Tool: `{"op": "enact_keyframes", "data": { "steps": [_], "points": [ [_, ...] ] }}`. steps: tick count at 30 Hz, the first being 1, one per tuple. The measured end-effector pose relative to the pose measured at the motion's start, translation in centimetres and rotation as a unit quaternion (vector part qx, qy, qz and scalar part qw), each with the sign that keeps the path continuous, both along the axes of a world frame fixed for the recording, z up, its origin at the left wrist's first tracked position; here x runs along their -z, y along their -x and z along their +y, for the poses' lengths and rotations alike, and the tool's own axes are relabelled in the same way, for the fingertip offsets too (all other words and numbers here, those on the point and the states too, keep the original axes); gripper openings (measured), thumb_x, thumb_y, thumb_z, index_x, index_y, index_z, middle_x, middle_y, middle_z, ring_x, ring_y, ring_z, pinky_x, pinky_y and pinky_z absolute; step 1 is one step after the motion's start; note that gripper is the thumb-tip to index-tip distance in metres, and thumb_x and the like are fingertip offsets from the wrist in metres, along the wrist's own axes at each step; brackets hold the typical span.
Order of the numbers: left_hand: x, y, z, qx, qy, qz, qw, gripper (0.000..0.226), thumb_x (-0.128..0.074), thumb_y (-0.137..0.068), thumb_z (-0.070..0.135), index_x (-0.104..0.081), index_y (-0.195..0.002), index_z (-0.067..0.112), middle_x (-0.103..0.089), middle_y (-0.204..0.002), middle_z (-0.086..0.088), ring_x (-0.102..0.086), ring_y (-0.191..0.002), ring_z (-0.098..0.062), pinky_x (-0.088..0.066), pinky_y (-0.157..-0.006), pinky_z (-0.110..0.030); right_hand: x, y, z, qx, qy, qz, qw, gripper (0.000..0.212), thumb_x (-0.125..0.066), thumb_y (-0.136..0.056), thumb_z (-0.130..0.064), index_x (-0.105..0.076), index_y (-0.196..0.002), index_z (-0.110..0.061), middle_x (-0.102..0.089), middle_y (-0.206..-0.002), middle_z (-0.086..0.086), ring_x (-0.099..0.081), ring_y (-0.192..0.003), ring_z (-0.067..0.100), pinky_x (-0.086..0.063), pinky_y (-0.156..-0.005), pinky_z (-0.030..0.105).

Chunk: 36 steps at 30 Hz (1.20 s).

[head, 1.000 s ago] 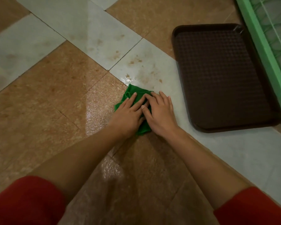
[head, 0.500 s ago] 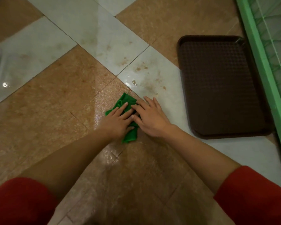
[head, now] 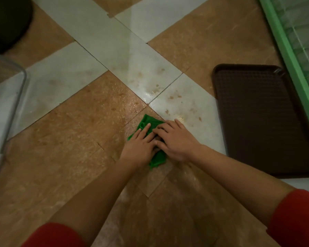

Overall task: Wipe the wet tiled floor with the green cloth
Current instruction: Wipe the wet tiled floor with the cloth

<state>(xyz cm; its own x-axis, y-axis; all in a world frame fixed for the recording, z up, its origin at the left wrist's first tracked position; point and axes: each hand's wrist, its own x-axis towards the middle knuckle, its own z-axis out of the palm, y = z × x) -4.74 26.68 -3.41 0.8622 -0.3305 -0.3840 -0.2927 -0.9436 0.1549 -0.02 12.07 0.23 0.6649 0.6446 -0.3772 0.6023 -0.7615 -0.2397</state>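
A crumpled green cloth (head: 146,123) lies on the wet tiled floor (head: 89,111), over a seam between a brown tile and a pale one. My left hand (head: 139,148) presses flat on the cloth's left half with straight fingers. My right hand (head: 177,141) presses flat on its right half, fingers pointing left and touching the left hand's fingers. Most of the cloth is hidden under both hands; its far tip and near corner show. Brownish spots and shiny wet patches lie just beyond the cloth on the pale tiles (head: 175,96).
A dark brown plastic tray (head: 260,118) lies on the floor right of my hands. A green frame with mesh (head: 292,56) runs along the far right. A clear plastic container (head: 9,97) stands at the left edge, and a dark round object (head: 5,22) at the top left.
Both hands have slid the cloth back toward me and slightly left, off the pale tile's stained corner. My view has tilted, so the clear container and dark object at the left now show.
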Motion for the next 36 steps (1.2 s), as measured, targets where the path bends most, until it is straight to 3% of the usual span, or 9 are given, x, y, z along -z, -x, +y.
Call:
{"op": "enact_keyframes", "data": {
  "steps": [3, 7, 12, 17, 23, 28, 31, 33, 36],
  "points": [
    [0.5, -1.2, 1.4, -0.055, -0.004, -0.015, 0.998, 0.055, -0.015, -0.100, 0.044, -0.001, -0.149, 0.024, 0.013, -0.157, 0.002, 0.014, -0.144, -0.023, 0.005, -0.116, -0.036, 0.0, -1.2, 0.8, -0.020, 0.007, -0.001, 1.000, 0.051, -0.026, -0.100, -0.045, -0.031, -0.145, -0.022, -0.033, -0.150, 0.000, -0.017, -0.142, 0.021, -0.002, -0.117, 0.041],
    [1.1, -1.6, 1.7, -0.076, 0.026, -0.006, 0.997, 0.056, -0.018, -0.099, 0.045, -0.001, -0.149, 0.024, 0.013, -0.156, 0.003, 0.015, -0.143, -0.024, 0.003, -0.118, -0.037, 1.1, -2.4, 2.3, -0.001, -0.020, -0.038, 0.999, 0.048, -0.029, -0.099, -0.044, -0.042, -0.137, -0.017, -0.044, -0.141, 0.002, -0.030, -0.134, 0.021, -0.013, -0.116, 0.039],
    [1.6, -2.1, 3.6, -0.014, 0.010, -0.034, 0.999, 0.077, 0.010, -0.079, 0.059, 0.000, -0.148, 0.025, 0.015, -0.151, 0.007, 0.011, -0.144, -0.024, 0.000, -0.117, -0.037, 2.2, -2.1, 2.4, 0.025, -0.052, -0.038, 0.998, 0.045, -0.033, -0.098, -0.043, -0.042, -0.135, -0.019, -0.046, -0.137, 0.001, -0.036, -0.129, 0.020, -0.019, -0.113, 0.037],
    [1.4, -2.6, 1.9, -0.079, 0.023, -0.026, 0.996, 0.057, -0.021, -0.100, 0.043, -0.002, -0.149, 0.021, 0.009, -0.157, 0.000, 0.012, -0.144, -0.024, 0.002, -0.117, -0.036, 2.6, -2.5, 2.9, 0.070, -0.057, -0.049, 0.995, 0.043, -0.034, -0.098, -0.042, -0.043, -0.134, -0.018, -0.045, -0.139, 0.001, -0.033, -0.131, 0.020, -0.015, -0.115, 0.038],
    [1.2, -2.5, 3.4, -0.054, 0.018, -0.032, 0.998, 0.056, -0.021, -0.100, 0.042, -0.003, -0.149, 0.020, 0.005, -0.158, 0.000, 0.009, -0.145, -0.023, 0.000, -0.117, -0.036, 2.6, -1.8, 3.9, 0.102, -0.075, -0.056, 0.990, 0.042, -0.034, -0.099, -0.041, -0.047, -0.129, -0.016, -0.047, -0.136, 0.004, -0.031, -0.133, 0.022, -0.014, -0.116, 0.041],
    [2.0, -3.1, 2.5, -0.123, 0.022, -0.026, 0.992, 0.056, -0.019, -0.100, 0.041, -0.002, -0.149, 0.020, 0.002, -0.158, -0.002, 0.008, -0.144, -0.028, -0.002, -0.118, -0.039, 2.0, -1.7, 3.9, 0.131, -0.105, -0.066, 0.984, 0.045, -0.035, -0.099, -0.039, -0.042, -0.136, -0.015, -0.040, -0.144, 0.004, -0.025, -0.138, 0.022, -0.009, -0.117, 0.040],
    [2.9, -2.0, 1.6, -0.042, -0.002, -0.039, 0.998, 0.059, -0.008, -0.096, 0.047, -0.006, -0.149, 0.021, -0.007, -0.158, -0.005, 0.003, -0.145, -0.030, -0.007, -0.118, -0.044, 1.8, -1.9, 3.7, 0.139, -0.108, -0.067, 0.982, 0.046, -0.036, -0.099, -0.037, -0.040, -0.138, -0.014, -0.038, -0.146, 0.005, -0.024, -0.139, 0.022, -0.009, -0.118, 0.039],
    [3.0, -1.0, 2.7, -0.021, 0.006, -0.046, 0.999, 0.058, -0.016, -0.098, 0.047, -0.006, -0.148, 0.021, -0.006, -0.156, -0.001, 0.001, -0.145, -0.028, -0.008, -0.118, -0.042, 1.8, -2.0, 3.6, 0.137, -0.106, -0.065, 0.983, 0.046, -0.034, -0.099, -0.037, -0.039, -0.139, -0.013, -0.037, -0.146, 0.005, -0.023, -0.140, 0.021, -0.008, -0.118, 0.039],
    [2.0, -1.0, 4.3, -0.097, 0.015, -0.062, 0.993, 0.057, -0.024, -0.099, 0.045, 0.001, -0.147, 0.027, -0.002, -0.157, 0.004, 0.003, -0.145, -0.025, -0.009, -0.116, -0.038, 1.8, -1.9, 3.4, 0.141, -0.107, -0.064, 0.982, 0.047, -0.035, -0.099, -0.038, -0.040, -0.138, -0.012, -0.039, -0.145, 0.006, -0.025, -0.139, 0.023, -0.010, -0.117, 0.039]
  ]
}}
